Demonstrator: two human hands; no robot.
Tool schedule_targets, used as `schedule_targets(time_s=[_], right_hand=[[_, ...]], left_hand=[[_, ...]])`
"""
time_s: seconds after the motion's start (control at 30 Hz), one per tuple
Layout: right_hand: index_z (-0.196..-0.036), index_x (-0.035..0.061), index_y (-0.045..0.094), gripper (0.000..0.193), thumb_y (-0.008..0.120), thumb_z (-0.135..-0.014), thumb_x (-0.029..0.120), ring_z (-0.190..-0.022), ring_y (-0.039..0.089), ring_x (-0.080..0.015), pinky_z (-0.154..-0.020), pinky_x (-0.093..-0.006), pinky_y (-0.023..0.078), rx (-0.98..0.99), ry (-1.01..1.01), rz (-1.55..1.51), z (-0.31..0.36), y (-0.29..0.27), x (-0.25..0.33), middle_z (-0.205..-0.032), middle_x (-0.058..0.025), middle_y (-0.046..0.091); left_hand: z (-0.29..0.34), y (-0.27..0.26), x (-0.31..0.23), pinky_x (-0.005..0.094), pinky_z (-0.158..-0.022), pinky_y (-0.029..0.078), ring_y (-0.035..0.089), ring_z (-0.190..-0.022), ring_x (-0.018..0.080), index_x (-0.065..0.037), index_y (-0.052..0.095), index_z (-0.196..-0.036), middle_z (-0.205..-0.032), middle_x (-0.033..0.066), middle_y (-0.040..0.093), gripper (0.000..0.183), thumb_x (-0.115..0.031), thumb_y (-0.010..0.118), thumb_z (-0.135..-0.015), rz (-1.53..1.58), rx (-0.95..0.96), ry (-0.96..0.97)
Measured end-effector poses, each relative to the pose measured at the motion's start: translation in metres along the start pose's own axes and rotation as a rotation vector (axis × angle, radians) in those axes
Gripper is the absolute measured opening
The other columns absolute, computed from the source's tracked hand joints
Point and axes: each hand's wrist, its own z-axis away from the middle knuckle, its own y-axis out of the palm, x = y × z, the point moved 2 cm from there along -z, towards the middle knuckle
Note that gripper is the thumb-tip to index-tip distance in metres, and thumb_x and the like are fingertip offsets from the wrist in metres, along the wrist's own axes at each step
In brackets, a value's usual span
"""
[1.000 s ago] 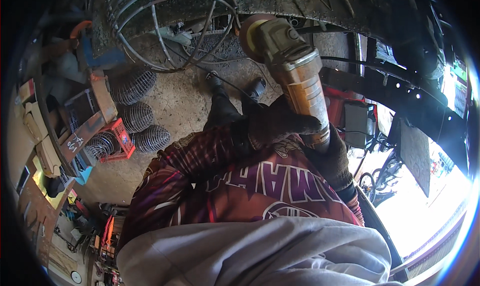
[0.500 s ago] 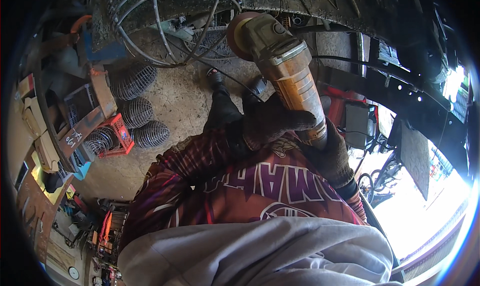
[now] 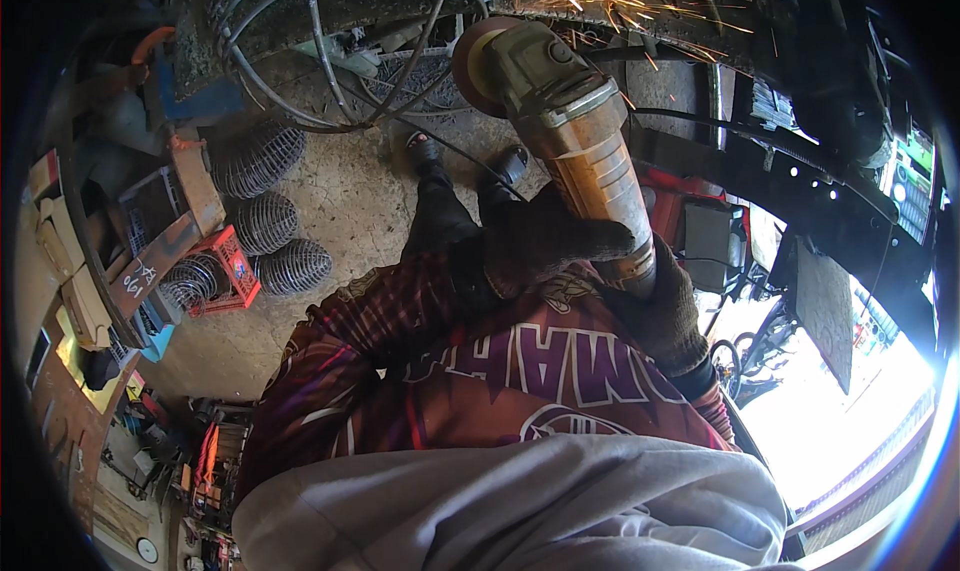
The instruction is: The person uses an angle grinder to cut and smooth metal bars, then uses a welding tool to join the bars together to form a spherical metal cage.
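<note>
Two dark-gloved hands hold an angle grinder (image 3: 585,141) in front of the person's chest, its worn orange body slanting up and to the left from the hands to the grinder's head. The left hand (image 3: 560,239) is closed around the body from the left, thumb side across its top, while the right hand (image 3: 675,316) wraps the rear end from the right, its fingertips hidden beneath. At the far end, the brown disc (image 3: 478,66) stands close by the lower right of a wire cage (image 3: 317,33); whether the two touch at this instant is hard to tell. Orange sparks (image 3: 640,6) spray rightward above the grinder's head, across the dark, grimy table (image 3: 370,6) at the upper edge, on which the cage rests partly, its hoops jutting past the near side. A dark cable (image 3: 465,156) runs beneath, above two sandalled feet (image 3: 468,156) on the concrete floor (image 3: 360,191). To the left, three ribbed wire baskets (image 3: 262,223) lie near one another on that floor, just beside a red crate (image 3: 237,266). Pale grey cloth (image 3: 510,501) fills the lower edge, below the maroon patterned shirt (image 3: 440,411).
</note>
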Motion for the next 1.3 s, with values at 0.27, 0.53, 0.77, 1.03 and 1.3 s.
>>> schedule_targets(time_s=[0.27, 0.53, 0.77, 1.03, 1.3], right_hand=[[-0.132, 0.006, 0.049, 0.068, 0.082, -0.077, 0.029, -0.108, 0.064, -0.0289, -0.091, -0.0391, 0.051, 0.022, 0.042, 0.006, 0.0, -0.001, 0.008, -0.117, -0.0184, 0.062], [-0.131, 0.0045, 0.048, 0.067, 0.081, -0.078, 0.03, -0.108, 0.064, -0.03, -0.091, -0.0387, 0.051, 0.026, 0.039, -0.007, 0.001, 0.002, 0.004, -0.116, -0.0192, 0.062], [-0.131, 0.0039, 0.049, 0.066, 0.081, -0.078, 0.028, -0.108, 0.064, -0.0297, -0.089, -0.0381, 0.052, 0.027, 0.065, 0.013, 0.0, 0.002, 0.005, -0.115, -0.0191, 0.062], [-0.131, 0.0035, 0.049, 0.066, 0.081, -0.078, 0.025, -0.107, 0.064, -0.0293, -0.089, -0.0383, 0.052, -0.002, -0.007, -0.033, 0.001, 0.002, 0.002, -0.116, -0.0188, 0.063], [-0.131, 0.0044, 0.049, 0.064, 0.08, -0.079, 0.026, -0.108, 0.064, -0.0306, -0.089, -0.0383, 0.052, 0.015, 0.016, -0.004, 0.001, 0.002, 0.001, -0.116, -0.0193, 0.063]], left_hand=[[0.0, -0.005, 0.005, 0.0446, -0.118, 0.012, 0.051, -0.126, 0.0138, -0.013, 0.044, -0.138, -0.128, 0.0025, 0.059, 0.073, -0.049, 0.072, -0.081, -0.139, -0.03, 0.038], [0.001, -0.001, -0.002, 0.0431, -0.116, 0.02, 0.054, -0.122, 0.0159, -0.011, 0.044, -0.137, -0.127, 0.0052, 0.06, 0.072, -0.042, 0.075, -0.081, -0.046, 0.02, 0.045], [0.004, 0.001, -0.007, 0.0399, -0.104, 0.042, 0.059, -0.115, 0.0199, -0.007, 0.045, -0.134, -0.121, 0.0088, 0.061, 0.068, -0.03, 0.078, -0.079, -0.023, -0.055, 0.026], [0.004, 0.008, -0.015, 0.0389, -0.099, 0.047, 0.06, -0.113, 0.0196, -0.007, 0.046, -0.133, -0.12, 0.0095, 0.061, 0.064, -0.027, 0.078, -0.08, 0.064, -0.003, 0.041], [0.001, -0.001, 0.0, 0.0364, -0.097, 0.049, 0.06, -0.113, 0.0198, -0.008, 0.049, -0.131, -0.122, 0.0092, 0.061, 0.062, -0.028, 0.077, -0.081, 0.058, -0.042, 0.056]])
